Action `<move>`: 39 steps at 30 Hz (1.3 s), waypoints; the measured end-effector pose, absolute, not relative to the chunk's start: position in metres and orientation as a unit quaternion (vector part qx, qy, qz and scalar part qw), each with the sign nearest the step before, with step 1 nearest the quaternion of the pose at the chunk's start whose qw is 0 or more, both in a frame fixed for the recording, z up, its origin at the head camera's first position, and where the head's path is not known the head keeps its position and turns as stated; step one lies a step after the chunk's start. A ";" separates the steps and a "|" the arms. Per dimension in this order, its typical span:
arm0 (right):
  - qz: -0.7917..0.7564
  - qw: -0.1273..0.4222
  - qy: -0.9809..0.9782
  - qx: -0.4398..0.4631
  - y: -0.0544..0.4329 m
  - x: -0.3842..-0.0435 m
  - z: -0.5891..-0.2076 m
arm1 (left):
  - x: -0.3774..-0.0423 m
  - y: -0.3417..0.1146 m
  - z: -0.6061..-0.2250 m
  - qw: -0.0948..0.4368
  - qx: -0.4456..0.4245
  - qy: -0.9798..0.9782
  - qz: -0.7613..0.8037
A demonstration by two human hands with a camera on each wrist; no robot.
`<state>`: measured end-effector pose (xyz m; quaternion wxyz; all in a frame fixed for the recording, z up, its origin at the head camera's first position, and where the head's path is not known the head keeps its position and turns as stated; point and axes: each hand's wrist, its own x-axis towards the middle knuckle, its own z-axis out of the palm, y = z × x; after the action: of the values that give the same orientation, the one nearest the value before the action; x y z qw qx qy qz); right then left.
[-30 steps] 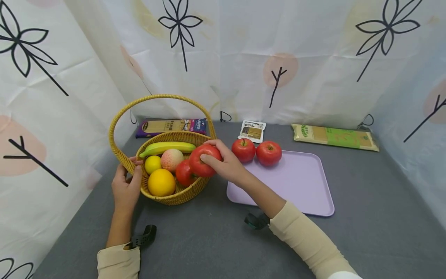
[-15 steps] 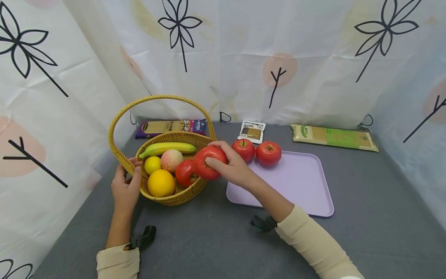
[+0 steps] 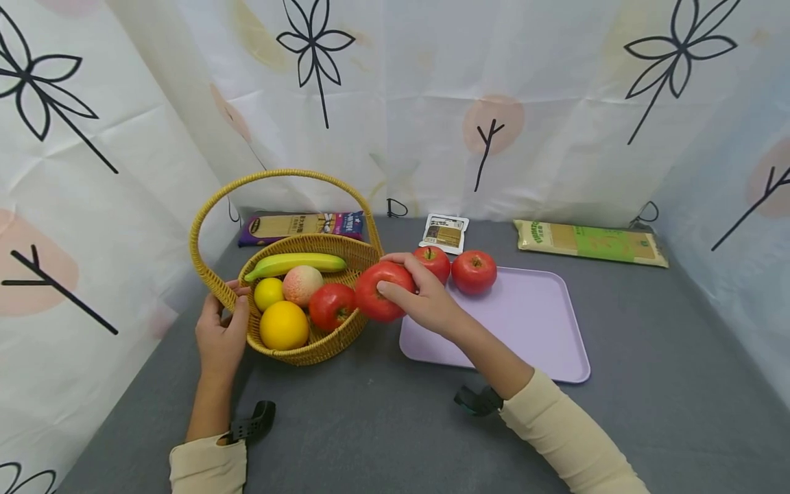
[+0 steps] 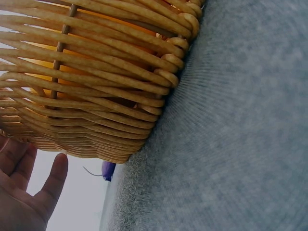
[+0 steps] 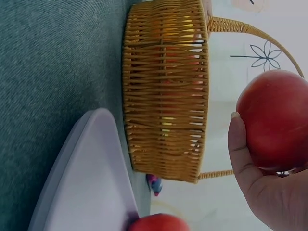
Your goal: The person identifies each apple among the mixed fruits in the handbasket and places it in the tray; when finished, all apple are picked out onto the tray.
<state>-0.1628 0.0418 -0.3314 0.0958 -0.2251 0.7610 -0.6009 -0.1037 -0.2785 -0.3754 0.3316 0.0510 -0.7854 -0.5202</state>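
Note:
My right hand [image 3: 428,302] holds a red apple [image 3: 384,291] between thumb and fingers, just past the basket's right rim in the head view. In the right wrist view the apple [image 5: 276,120] is raised above the rim's level. At the left, my left hand [image 3: 223,333] grips the yellow wicker basket [image 3: 315,355] by its rim, at the foot of the tall handle. Inside lie a banana [image 3: 296,263], a peach [image 3: 302,285], a lemon [image 3: 268,293], an orange [image 3: 284,326] and another red apple [image 3: 332,306].
Right of the basket is a lilac tray [image 3: 524,329], with two red apples [image 3: 474,272] at its far left corner. Along the back lie a purple packet [image 3: 302,226], a small white sachet [image 3: 444,233] and a long green-and-tan packet [image 3: 592,243]. Printed curtains [image 3: 395,103] enclose the grey table [image 3: 345,439].
My right hand has moved to the right with its apple, from over the basket to beyond its right rim. The left hand and the basket have stayed in place.

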 end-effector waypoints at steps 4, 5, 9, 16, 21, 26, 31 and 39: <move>-0.600 0.089 0.764 -0.221 0.048 -0.164 -0.334 | -0.105 -0.279 -0.377 0.333 0.047 -0.783 -0.523; -0.601 0.088 0.764 -0.220 0.049 -0.164 -0.334 | -0.106 -0.280 -0.377 0.332 0.047 -0.782 -0.526; -0.606 0.092 0.760 -0.215 0.054 -0.165 -0.336 | -0.105 -0.280 -0.376 0.331 0.050 -0.781 -0.527; -0.608 0.097 0.763 -0.196 0.058 -0.166 -0.342 | -0.104 -0.278 -0.375 0.331 0.038 -0.775 -0.537; -0.607 0.093 0.762 -0.204 0.058 -0.166 -0.342 | -0.103 -0.276 -0.375 0.331 0.043 -0.774 -0.538; -0.600 0.083 0.770 -0.201 0.062 -0.168 -0.341 | -0.104 -0.276 -0.375 0.331 0.046 -0.778 -0.531; -0.599 0.072 0.774 -0.191 0.068 -0.173 -0.341 | -0.111 -0.285 -0.387 0.327 0.049 -0.780 -0.532; -0.585 0.072 0.784 -0.196 0.078 -0.180 -0.341 | -0.106 -0.280 -0.378 0.328 0.047 -0.779 -0.533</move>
<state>-0.1795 0.0782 -0.3410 0.0721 -0.1956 0.7840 -0.5848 -0.1061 -0.2798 -0.3782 0.3284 0.0468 -0.7787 -0.5325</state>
